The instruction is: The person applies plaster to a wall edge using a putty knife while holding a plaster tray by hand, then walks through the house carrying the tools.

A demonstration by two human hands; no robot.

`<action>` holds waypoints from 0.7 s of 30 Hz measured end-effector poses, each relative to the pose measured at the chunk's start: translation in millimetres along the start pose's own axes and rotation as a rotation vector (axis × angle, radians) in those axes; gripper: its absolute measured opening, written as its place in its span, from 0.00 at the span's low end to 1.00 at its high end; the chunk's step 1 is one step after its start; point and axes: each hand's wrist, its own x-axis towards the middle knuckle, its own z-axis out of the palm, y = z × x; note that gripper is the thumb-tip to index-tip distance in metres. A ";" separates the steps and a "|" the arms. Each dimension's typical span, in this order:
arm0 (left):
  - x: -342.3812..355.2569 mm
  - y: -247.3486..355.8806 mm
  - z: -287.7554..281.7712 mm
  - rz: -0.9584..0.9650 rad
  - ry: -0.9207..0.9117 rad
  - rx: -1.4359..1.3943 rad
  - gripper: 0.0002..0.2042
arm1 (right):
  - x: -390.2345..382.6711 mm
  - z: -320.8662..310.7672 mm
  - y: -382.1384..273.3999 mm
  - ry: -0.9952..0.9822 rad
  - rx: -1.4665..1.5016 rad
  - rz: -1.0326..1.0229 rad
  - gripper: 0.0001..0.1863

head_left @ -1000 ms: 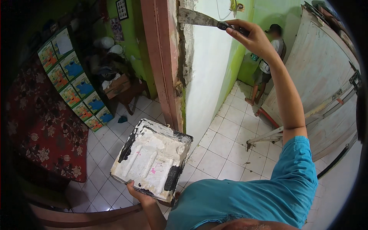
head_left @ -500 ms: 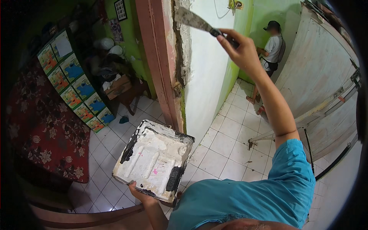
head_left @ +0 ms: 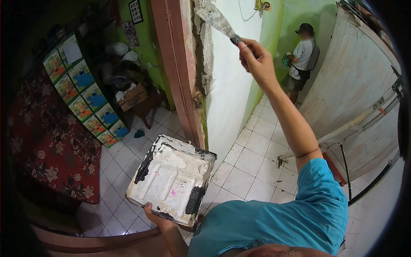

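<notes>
The right hand (head_left: pixel 257 62) gripped a putty knife (head_left: pixel 219 23) by its handle, blade beyond the fingers — the left hand (head_left: pixel 160 218) held a tray (head_left: pixel 195 200), thumb over its near rim.

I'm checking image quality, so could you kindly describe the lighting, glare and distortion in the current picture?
Head view: dark rim, the pale panel bowed along its top; the left side, including the flowered cloth, is dim, while the white wall is bright; a small glare spot shows on the floor tiles, lower left; the scraper and tray read clearly.
</notes>
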 end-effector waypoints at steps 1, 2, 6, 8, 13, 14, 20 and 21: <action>-1.8 -1.0 3.4 -0.003 0.021 0.002 0.39 | -5.5 0.6 4.4 -0.012 0.026 0.027 0.16; -2.6 -2.2 3.3 -0.003 0.021 0.003 0.39 | -11.9 0.0 11.2 -0.012 0.050 0.057 0.16; -3.4 -6.5 2.7 0.049 0.034 0.027 0.39 | -41.9 -3.1 38.6 -0.016 0.136 0.159 0.16; -3.3 -8.9 7.1 0.073 0.035 0.041 0.40 | -43.3 -6.3 43.1 -0.012 0.155 0.170 0.17; 0.2 -17.0 26.3 0.043 -0.054 -0.006 0.41 | -15.0 -3.5 31.1 0.069 0.142 0.052 0.17; 1.2 -18.9 24.0 0.044 -0.052 -0.004 0.41 | -12.0 -3.6 32.2 0.056 0.139 0.040 0.17; 4.9 -19.7 19.4 0.025 -0.051 -0.001 0.42 | -23.6 -2.1 57.5 0.141 -0.231 -0.191 0.15; 4.5 -19.2 23.5 0.021 -0.053 -0.013 0.42 | -23.6 -3.2 57.7 0.139 -0.231 -0.189 0.15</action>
